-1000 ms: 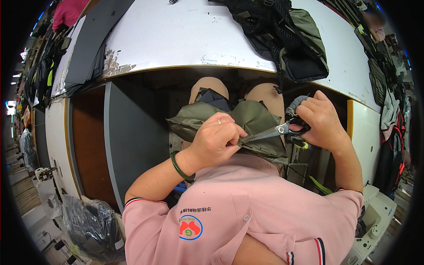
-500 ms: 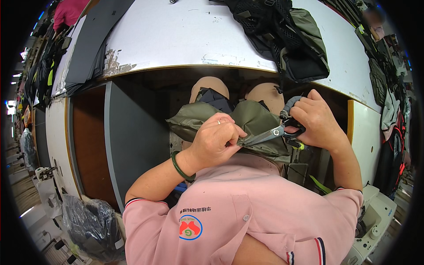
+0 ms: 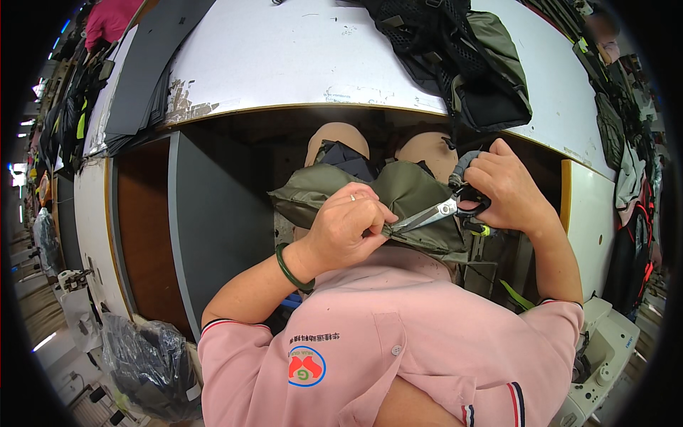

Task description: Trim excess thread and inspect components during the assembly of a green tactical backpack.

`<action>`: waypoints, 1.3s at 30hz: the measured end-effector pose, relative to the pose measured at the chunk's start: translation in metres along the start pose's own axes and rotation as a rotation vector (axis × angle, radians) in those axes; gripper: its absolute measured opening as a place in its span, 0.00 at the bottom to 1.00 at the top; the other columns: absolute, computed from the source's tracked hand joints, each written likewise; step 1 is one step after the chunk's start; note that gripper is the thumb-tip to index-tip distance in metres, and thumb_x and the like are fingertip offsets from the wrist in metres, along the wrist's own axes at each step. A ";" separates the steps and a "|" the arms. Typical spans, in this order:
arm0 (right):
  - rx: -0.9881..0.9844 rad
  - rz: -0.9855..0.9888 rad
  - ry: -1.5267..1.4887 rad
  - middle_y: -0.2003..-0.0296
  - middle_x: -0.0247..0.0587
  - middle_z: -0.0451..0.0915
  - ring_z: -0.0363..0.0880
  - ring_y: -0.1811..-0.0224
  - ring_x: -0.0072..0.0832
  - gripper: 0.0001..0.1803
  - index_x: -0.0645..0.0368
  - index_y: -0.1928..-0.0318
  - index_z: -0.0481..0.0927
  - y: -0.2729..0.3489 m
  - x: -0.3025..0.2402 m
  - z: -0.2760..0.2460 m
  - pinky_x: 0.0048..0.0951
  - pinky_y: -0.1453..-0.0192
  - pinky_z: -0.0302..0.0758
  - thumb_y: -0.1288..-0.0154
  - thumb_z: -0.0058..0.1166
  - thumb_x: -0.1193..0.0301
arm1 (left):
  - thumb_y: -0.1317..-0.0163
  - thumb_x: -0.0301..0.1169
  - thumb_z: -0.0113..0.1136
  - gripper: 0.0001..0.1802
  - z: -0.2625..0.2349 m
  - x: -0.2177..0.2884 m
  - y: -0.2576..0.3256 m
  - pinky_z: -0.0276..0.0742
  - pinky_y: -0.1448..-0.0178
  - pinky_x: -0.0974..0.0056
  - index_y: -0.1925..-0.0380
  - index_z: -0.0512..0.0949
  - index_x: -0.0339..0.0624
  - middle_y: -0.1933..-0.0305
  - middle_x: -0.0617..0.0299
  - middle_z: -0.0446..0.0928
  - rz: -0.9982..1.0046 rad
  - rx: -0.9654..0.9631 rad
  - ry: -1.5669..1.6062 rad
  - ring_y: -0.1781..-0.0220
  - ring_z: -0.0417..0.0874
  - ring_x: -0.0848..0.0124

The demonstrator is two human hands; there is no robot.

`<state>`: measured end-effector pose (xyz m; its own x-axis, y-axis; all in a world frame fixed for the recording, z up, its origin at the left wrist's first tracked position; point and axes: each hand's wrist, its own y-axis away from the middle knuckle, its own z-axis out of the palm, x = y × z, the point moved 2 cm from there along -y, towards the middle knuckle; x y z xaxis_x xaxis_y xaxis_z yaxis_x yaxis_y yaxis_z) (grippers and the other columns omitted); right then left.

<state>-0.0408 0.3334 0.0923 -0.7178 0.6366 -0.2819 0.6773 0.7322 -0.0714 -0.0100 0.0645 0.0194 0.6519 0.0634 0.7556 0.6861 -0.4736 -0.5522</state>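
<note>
Olive-green fabric point(image 3: 420, 186) lies gathered across my lap, over dark cloth pieces point(image 3: 346, 161). My left hand point(image 3: 350, 222) pinches an edge of this fabric between thumb and fingers. Scissors point(image 3: 434, 213) with wrapped dark handles are gripped in my right hand point(image 3: 506, 186), their fingers and thumb through the loops. The blades point left, and their tips reach the fabric right beside my left fingertips. Whether the tips are cutting a thread or cloth is too small to tell.
A white worktable point(image 3: 284, 57) spans the front, its edge worn. On it lie a black and olive backpack point(image 3: 462, 64) and dark grey sheets point(image 3: 146, 78). A grey panel point(image 3: 220, 228) stands at left. A sewing machine point(image 3: 601, 356) is at lower right, a plastic-wrapped bundle point(image 3: 151, 366) at lower left.
The scissor blades have closed somewhat, my right fingers drawing in slightly on the handles. My left hand keeps its place on the fabric.
</note>
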 end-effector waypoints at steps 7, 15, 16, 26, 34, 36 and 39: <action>-0.006 -0.026 -0.041 0.76 0.36 0.71 0.71 0.71 0.36 0.20 0.56 0.69 0.75 -0.002 0.005 0.005 0.35 0.59 0.63 0.61 0.74 0.69 | 0.60 0.15 0.65 0.17 0.001 0.000 0.000 0.80 0.49 0.54 0.79 0.67 0.45 0.67 0.59 0.86 -0.012 0.001 0.022 0.70 0.81 0.65; -0.020 -0.049 -0.053 0.76 0.35 0.71 0.71 0.71 0.35 0.20 0.55 0.69 0.75 -0.004 0.007 0.010 0.34 0.59 0.63 0.60 0.74 0.67 | 0.61 0.15 0.65 0.17 0.002 -0.001 0.001 0.80 0.50 0.55 0.79 0.67 0.45 0.67 0.58 0.86 -0.020 -0.004 0.045 0.71 0.81 0.65; 0.000 -0.055 -0.050 0.76 0.35 0.70 0.72 0.71 0.35 0.20 0.55 0.69 0.75 -0.005 0.006 0.010 0.34 0.59 0.63 0.60 0.74 0.67 | 0.61 0.15 0.65 0.17 0.002 -0.001 0.001 0.80 0.50 0.55 0.79 0.67 0.45 0.67 0.58 0.86 -0.020 -0.010 0.042 0.71 0.81 0.65; 0.004 -0.052 0.064 0.77 0.34 0.71 0.73 0.72 0.34 0.20 0.54 0.72 0.72 0.000 0.013 0.012 0.34 0.60 0.64 0.59 0.73 0.68 | 0.61 0.14 0.65 0.17 0.003 -0.002 -0.001 0.81 0.50 0.55 0.79 0.67 0.45 0.67 0.58 0.86 -0.021 -0.003 0.037 0.71 0.81 0.65; 0.019 0.177 -0.222 0.77 0.37 0.73 0.72 0.74 0.37 0.24 0.56 0.72 0.72 0.000 0.010 0.009 0.33 0.61 0.64 0.60 0.79 0.65 | 0.62 0.14 0.65 0.17 0.003 -0.002 -0.002 0.81 0.51 0.55 0.78 0.68 0.44 0.68 0.59 0.85 -0.034 0.000 0.015 0.69 0.81 0.63; -0.026 0.273 -0.445 0.77 0.37 0.74 0.73 0.74 0.38 0.24 0.57 0.71 0.73 -0.002 -0.001 0.005 0.33 0.61 0.65 0.60 0.79 0.64 | 0.61 0.14 0.66 0.17 0.003 -0.002 -0.004 0.80 0.51 0.56 0.77 0.68 0.44 0.68 0.60 0.85 -0.038 -0.007 -0.012 0.69 0.81 0.63; -0.106 0.263 -0.688 0.77 0.39 0.75 0.75 0.74 0.41 0.22 0.59 0.70 0.74 -0.006 -0.029 0.019 0.35 0.64 0.70 0.56 0.78 0.66 | 0.59 0.15 0.67 0.17 0.003 -0.002 -0.010 0.79 0.50 0.56 0.75 0.69 0.44 0.68 0.60 0.84 -0.068 0.025 -0.023 0.67 0.82 0.61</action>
<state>-0.0210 0.3056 0.0829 -0.2479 0.5241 -0.8148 0.7687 0.6183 0.1639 -0.0172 0.0716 0.0226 0.6107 0.1144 0.7835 0.7365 -0.4456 -0.5090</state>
